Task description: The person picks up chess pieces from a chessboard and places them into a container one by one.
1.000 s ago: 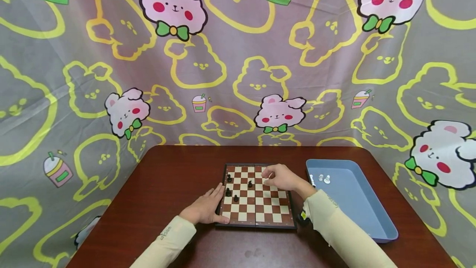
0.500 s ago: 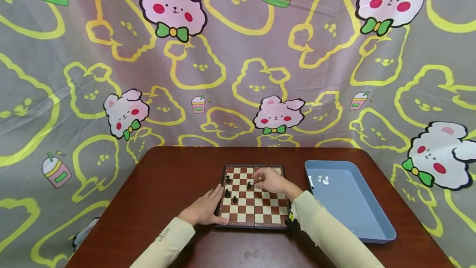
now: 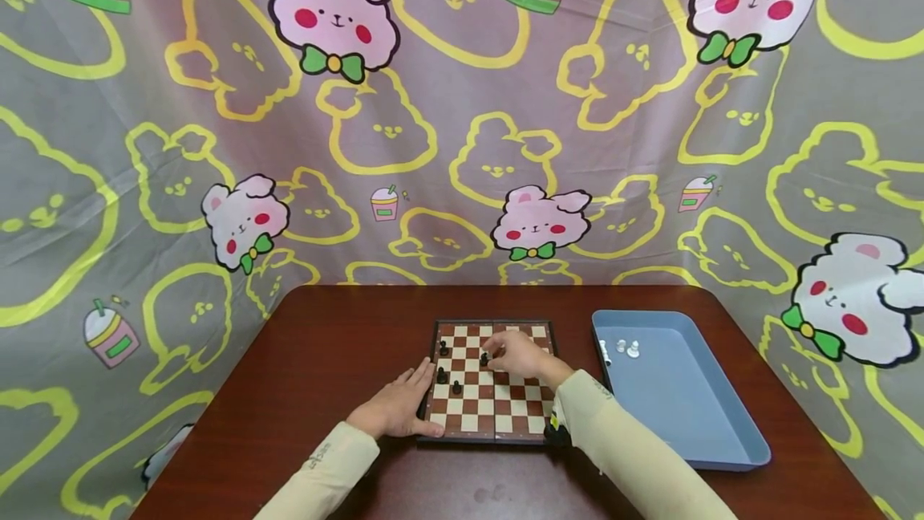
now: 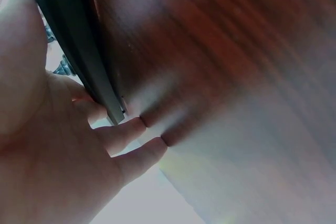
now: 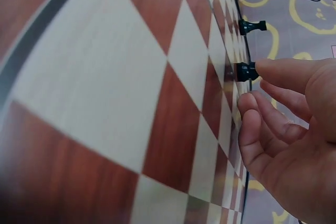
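A chessboard (image 3: 512, 404) with brown and cream squares lies on the table. My right hand (image 3: 521, 355) reaches over its middle and pinches a black chess piece (image 3: 485, 359) by the top. In the right wrist view the thumb covers the top of that piece (image 5: 244, 72), and its base stands at the board. Along the board's left side rests my left hand (image 3: 395, 406), fingers extended and thumb at the front left corner. Black pieces (image 3: 442, 375) stand on the left squares. The left wrist view shows two left fingertips (image 4: 160, 144) on the table beside the board's dark edge (image 4: 79, 45).
A blue tray (image 3: 686, 416) sits on the table right of the board. White chess pieces (image 3: 633, 350) are in its far left part. Dark red-brown wood (image 3: 325, 343) makes up the table, and a patterned curtain (image 3: 433, 143) hangs behind it.
My right hand has moved left across the board, from its right half to the black piece near the middle, and has taken hold of it. The left hand has stayed in place.
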The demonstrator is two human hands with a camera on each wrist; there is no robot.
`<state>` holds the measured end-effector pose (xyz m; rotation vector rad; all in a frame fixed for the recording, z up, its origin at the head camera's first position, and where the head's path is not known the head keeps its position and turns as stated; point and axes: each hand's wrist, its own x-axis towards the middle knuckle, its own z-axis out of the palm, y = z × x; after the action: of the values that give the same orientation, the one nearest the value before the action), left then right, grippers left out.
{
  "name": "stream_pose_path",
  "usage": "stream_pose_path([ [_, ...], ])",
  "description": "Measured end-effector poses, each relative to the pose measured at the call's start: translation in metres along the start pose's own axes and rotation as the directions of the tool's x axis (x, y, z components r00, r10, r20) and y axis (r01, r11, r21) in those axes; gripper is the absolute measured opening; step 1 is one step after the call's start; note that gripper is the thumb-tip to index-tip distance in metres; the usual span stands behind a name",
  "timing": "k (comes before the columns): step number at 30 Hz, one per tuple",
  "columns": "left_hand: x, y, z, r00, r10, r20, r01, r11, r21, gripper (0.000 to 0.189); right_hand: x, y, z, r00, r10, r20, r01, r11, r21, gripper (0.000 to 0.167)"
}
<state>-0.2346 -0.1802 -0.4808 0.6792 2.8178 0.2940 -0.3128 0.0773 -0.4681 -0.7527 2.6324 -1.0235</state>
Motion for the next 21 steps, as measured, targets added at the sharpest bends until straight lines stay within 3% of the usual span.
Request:
stream_pose_path([
  [21, 0.0009, 0.0018, -0.0004, 1.0, -0.004, -0.005, 0.004, 1.0, 0.002, 0.114, 0.0066, 0.0001, 0.0052, 1.0, -0.012, 0.0, 0.012, 1.0, -0.001, 0.018],
])
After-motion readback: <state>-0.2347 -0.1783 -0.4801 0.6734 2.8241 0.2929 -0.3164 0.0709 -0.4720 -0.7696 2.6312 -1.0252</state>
